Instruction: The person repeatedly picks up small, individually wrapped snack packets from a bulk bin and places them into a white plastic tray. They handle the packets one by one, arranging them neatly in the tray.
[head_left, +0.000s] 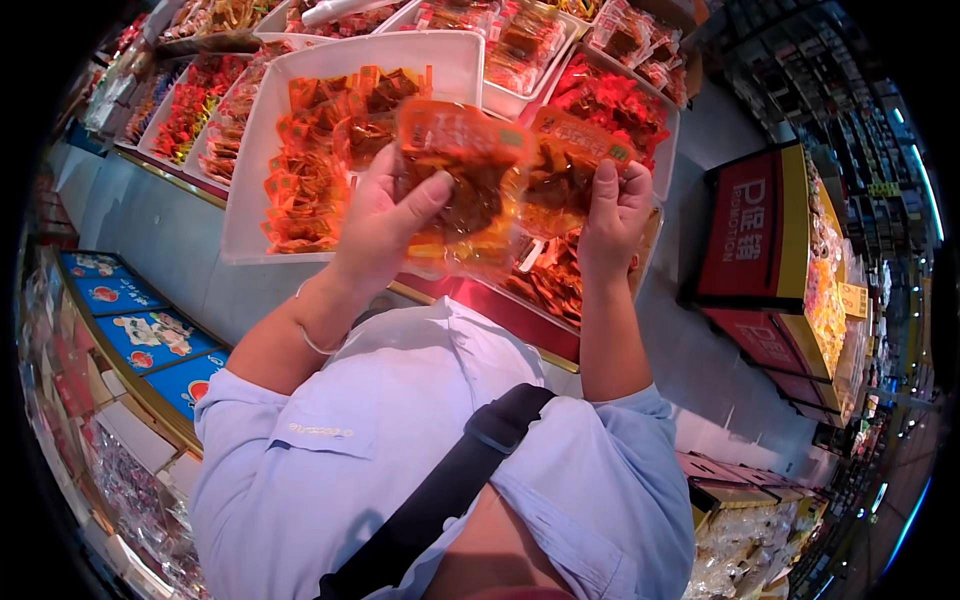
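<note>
My left hand (386, 214) grips a clear plastic food packet (465, 180) with an orange header, its thumb pressed on the front. Brown pieces in orange sauce show through the film, and the packet is slightly blurred. In my right hand (615, 210) is a similar orange packet (562, 176), pinched at its upper right corner and partly covered by the first. Both packets are held up before my chest. Behind my left hand a white plastic tray (244, 217) holds rows of like orange packets (307, 202), with part of its right side hidden by the held packet.
Red packets (607, 105) fill a tray at the back right. Below my right hand lie more reddish packets (555, 281). A red and yellow promotion stand (750, 225) stands to the right across the grey floor (667, 277). Blue printed panels (154, 334) edge a display at the left.
</note>
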